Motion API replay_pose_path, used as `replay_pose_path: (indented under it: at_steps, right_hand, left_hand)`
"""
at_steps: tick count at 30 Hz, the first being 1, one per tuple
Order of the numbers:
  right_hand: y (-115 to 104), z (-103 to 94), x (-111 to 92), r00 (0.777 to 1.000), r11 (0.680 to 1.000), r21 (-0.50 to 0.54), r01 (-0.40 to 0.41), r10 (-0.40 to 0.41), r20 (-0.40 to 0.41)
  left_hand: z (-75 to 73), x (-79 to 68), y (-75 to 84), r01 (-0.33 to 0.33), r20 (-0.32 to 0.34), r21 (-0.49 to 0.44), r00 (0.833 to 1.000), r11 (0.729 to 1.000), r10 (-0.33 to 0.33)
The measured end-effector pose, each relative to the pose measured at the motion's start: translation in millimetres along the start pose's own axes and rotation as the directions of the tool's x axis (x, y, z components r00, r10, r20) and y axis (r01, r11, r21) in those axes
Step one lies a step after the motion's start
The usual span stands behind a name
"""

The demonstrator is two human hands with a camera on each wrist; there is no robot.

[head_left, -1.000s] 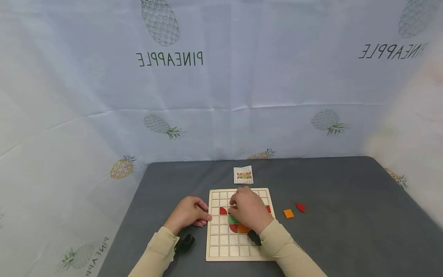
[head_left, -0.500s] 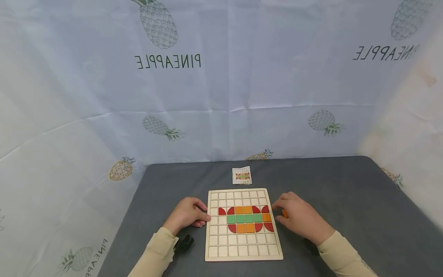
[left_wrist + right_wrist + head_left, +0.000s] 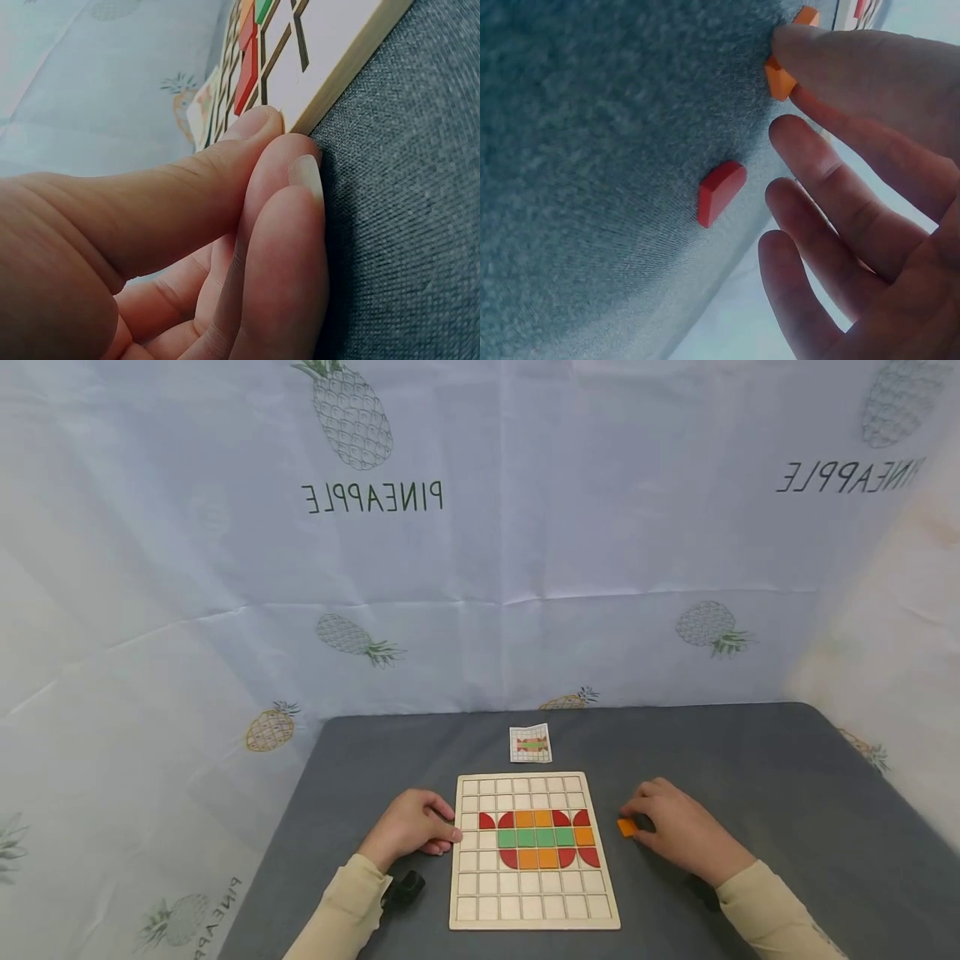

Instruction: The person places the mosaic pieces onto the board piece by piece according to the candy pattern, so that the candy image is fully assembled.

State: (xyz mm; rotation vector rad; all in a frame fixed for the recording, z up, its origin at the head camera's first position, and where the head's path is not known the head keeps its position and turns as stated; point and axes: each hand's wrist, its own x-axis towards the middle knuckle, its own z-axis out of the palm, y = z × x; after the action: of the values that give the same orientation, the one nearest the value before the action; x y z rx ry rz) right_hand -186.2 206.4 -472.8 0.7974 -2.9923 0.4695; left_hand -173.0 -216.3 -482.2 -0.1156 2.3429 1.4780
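A pale wooden grid board (image 3: 529, 882) lies on the dark table, with red curved tiles, orange square tiles and a row of green square tiles (image 3: 526, 838) set in its cells. My left hand (image 3: 408, 827) pinches the board's left edge, thumb on top and index fingertip at the side. Off the board's right side, my right hand (image 3: 686, 831) holds a loose orange square tile (image 3: 626, 828) between thumb and index finger. The other right fingers spread loosely in the right wrist view, near a loose red curved tile (image 3: 720, 191) on the cloth.
Behind the board lies a small paper card (image 3: 530, 743) printed with a coloured grid pattern. A pale curtain (image 3: 480, 652) with pineapple prints hangs along the table's back edge.
My right hand has moved from over the board to the right, out to the loose orange tile, and now pinches it. The left hand stays at the board's edge.
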Motion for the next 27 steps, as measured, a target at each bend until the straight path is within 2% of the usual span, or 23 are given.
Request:
replay_pose_path:
  at_steps: [12,21,27]
  right_hand:
    - [2.7,1.2,2.2,0.999,0.999,0.019,-0.047,0.047,0.017]
    - [-31.1,1.2,27.1,0.998,0.997,0.054,-0.062,0.06,0.024]
    - [-58.6,9.6,44.7,0.999,0.996,0.091,-0.022,0.019,0.027]
  left_hand:
    - [0.9,1.4,-0.5,-0.007,-0.004,0.007,1.0,1.0,0.007]
    - [-0.3,1.5,-0.8,-0.016,-0.014,0.007,1.0,1.0,0.017]
    - [2.3,0.4,-0.7,-0.007,-0.012,0.006,1.0,1.0,0.007]
